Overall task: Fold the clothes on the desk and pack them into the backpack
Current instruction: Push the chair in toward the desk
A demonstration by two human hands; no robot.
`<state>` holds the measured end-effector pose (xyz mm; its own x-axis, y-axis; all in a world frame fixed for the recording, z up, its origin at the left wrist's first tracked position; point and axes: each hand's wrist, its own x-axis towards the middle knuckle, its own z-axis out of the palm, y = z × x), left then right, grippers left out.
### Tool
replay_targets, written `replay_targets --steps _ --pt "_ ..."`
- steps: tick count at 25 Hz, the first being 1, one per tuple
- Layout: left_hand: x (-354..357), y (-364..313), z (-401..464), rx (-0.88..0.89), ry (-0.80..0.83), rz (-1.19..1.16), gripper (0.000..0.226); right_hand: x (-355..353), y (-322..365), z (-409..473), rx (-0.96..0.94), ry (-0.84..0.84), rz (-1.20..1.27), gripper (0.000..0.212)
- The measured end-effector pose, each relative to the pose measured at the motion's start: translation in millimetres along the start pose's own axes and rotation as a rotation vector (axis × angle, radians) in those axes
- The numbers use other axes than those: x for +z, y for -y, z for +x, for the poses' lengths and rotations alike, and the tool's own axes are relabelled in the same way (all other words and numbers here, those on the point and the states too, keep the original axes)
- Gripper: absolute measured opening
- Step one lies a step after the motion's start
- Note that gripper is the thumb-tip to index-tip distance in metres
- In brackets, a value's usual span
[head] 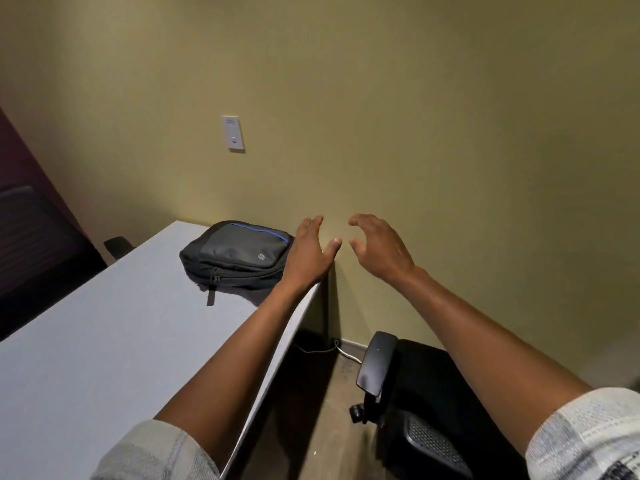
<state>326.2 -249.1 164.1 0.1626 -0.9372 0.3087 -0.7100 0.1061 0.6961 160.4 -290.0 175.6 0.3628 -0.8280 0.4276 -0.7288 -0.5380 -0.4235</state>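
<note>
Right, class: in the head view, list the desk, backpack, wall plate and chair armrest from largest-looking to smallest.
1. desk
2. backpack
3. chair armrest, though it sits nearer the camera than the backpack, so real sizes are unsure
4. wall plate

Legible marking: one round silver "hp" logo on the front panel of the dark grey fabric backpack (pixel 239 254). No other text readable.

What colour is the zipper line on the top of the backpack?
Blue, on the dark grey backpack; the head view shows it.
</note>
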Motion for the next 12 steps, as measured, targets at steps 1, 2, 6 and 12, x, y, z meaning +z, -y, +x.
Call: replay_targets --steps 1,2,6,12 --pt "16.1 -14.4 -13.4 0.014 0.028 -0.006 0.067 -14.5 -11.3 -19.6 0.029 -0.002 -0.008 0.038" --pt "33.2 -30.3 -27.7 0.030 0.060 -0.011 0.067 -29.5 -24.0 -42.1 0.065 -0.007 -0.017 0.038" --pt "96.0 -78.4 -80.8 0.092 0.160 -0.032 0.066 -73.6 -65.6 -129.9 0.194 0.001 -0.065 0.038" --pt "170.9 -131.0 -163.4 0.156 0.352 -0.030 0.065 -116.3 -110.5 -245.6 0.371 0.028 -0.135 0.037"
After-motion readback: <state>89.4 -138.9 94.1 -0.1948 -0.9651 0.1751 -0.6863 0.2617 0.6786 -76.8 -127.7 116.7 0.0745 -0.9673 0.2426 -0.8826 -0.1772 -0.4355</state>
